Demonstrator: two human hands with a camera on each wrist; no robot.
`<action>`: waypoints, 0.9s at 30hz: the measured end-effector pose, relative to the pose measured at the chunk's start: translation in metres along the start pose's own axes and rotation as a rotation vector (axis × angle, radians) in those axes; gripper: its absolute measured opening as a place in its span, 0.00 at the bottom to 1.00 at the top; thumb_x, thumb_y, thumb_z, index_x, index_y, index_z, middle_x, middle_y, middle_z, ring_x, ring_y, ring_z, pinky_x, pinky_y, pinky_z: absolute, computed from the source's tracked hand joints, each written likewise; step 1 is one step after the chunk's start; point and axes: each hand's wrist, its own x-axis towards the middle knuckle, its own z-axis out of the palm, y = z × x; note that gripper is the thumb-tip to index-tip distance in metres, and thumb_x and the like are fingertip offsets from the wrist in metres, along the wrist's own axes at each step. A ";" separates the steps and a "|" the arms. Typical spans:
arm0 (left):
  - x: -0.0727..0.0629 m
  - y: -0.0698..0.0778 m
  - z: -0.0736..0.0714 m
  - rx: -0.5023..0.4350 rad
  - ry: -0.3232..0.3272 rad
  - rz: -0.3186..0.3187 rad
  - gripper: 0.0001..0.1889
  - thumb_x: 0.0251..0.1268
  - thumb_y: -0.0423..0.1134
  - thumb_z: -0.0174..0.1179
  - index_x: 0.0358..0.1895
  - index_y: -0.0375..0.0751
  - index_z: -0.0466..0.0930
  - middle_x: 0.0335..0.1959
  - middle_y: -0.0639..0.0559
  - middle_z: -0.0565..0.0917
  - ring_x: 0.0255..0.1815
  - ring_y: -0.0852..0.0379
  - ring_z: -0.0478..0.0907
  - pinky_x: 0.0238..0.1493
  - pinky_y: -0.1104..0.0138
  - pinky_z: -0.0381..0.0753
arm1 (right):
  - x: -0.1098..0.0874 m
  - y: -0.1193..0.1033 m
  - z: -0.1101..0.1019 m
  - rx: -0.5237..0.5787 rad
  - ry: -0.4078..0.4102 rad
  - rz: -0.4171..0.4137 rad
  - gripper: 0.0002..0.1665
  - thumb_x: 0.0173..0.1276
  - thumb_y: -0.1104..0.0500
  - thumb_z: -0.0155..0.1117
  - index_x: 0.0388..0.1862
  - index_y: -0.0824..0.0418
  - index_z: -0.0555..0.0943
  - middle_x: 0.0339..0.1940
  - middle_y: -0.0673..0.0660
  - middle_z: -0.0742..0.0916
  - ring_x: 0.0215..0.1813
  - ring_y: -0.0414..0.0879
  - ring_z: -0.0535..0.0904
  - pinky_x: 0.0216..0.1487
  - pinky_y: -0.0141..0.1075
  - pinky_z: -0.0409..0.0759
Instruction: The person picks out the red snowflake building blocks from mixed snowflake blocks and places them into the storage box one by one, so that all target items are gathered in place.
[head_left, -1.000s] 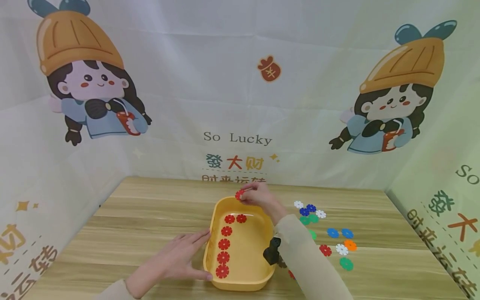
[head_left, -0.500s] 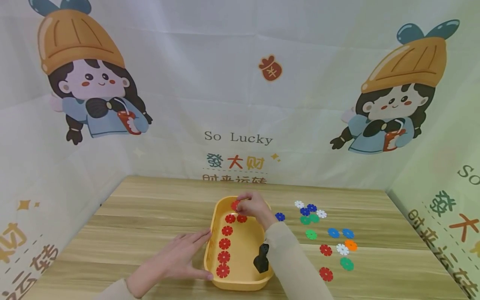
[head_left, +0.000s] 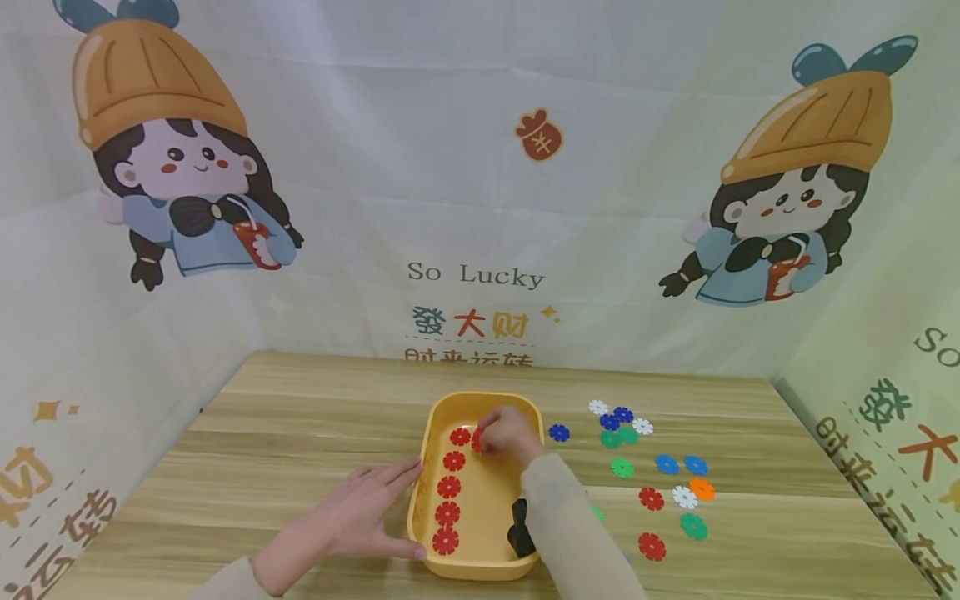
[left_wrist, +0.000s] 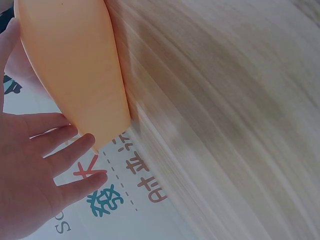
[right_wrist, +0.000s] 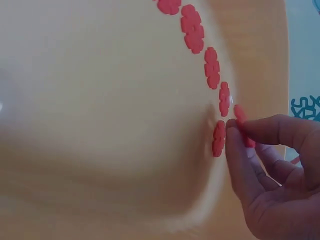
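A yellow plastic tray stands on the table, with several red snowflake discs laid in a column along its left side. In the head view my right hand is inside the tray's far end. The right wrist view shows its thumb and finger pinching one red snowflake disc, tilted on edge beside another red disc on the tray floor. My left hand touches the left rim with thumb and fingertips, its fingers spread and fairly straight. The right hand partly hides the far discs.
Right of the tray, loose snowflake discs in white, dark blue, green, light blue, orange and red lie on the wooden table. A black wrist device hangs over the tray's right side. Printed cloth surrounds the table.
My right hand has come from above the far rim down and nearer into the tray, carrying the red snowflake disc. The left hand stays on the rim.
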 end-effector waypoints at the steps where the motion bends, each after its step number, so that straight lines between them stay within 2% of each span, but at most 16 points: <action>1: 0.000 0.000 0.000 0.000 0.000 0.000 0.53 0.40 0.73 0.52 0.63 0.33 0.59 0.64 0.44 0.61 0.59 0.46 0.62 0.55 0.48 0.60 | 0.000 0.001 0.001 -0.030 -0.004 0.001 0.11 0.44 0.76 0.57 0.31 0.72 0.75 0.21 0.57 0.77 0.21 0.46 0.74 0.28 0.37 0.79; 4: 0.000 0.000 0.000 -0.004 0.000 0.003 0.52 0.40 0.73 0.52 0.63 0.33 0.59 0.64 0.44 0.61 0.59 0.46 0.62 0.55 0.48 0.60 | 0.000 0.003 0.003 -0.090 -0.025 0.009 0.10 0.45 0.76 0.57 0.29 0.71 0.75 0.21 0.57 0.76 0.21 0.47 0.73 0.27 0.37 0.79; 7: 0.000 0.000 0.000 -0.009 -0.001 0.003 0.52 0.40 0.72 0.52 0.63 0.33 0.59 0.64 0.44 0.61 0.59 0.46 0.62 0.55 0.48 0.60 | 0.000 0.003 0.005 -0.084 -0.040 0.025 0.09 0.44 0.77 0.56 0.28 0.71 0.75 0.21 0.58 0.75 0.21 0.47 0.73 0.26 0.36 0.78; 20: 0.000 -0.001 0.001 -0.010 -0.007 -0.001 0.53 0.40 0.73 0.52 0.63 0.33 0.59 0.64 0.44 0.60 0.59 0.45 0.62 0.55 0.48 0.59 | -0.001 0.002 0.005 -0.217 -0.041 0.058 0.09 0.43 0.77 0.58 0.25 0.67 0.75 0.22 0.58 0.77 0.22 0.47 0.73 0.23 0.35 0.76; 27: 0.000 0.000 0.000 -0.017 -0.012 -0.006 0.53 0.40 0.73 0.52 0.63 0.34 0.59 0.64 0.44 0.60 0.59 0.45 0.61 0.55 0.47 0.59 | 0.000 0.000 0.004 -0.372 -0.001 0.062 0.07 0.45 0.74 0.61 0.20 0.65 0.74 0.19 0.56 0.78 0.21 0.46 0.73 0.21 0.34 0.73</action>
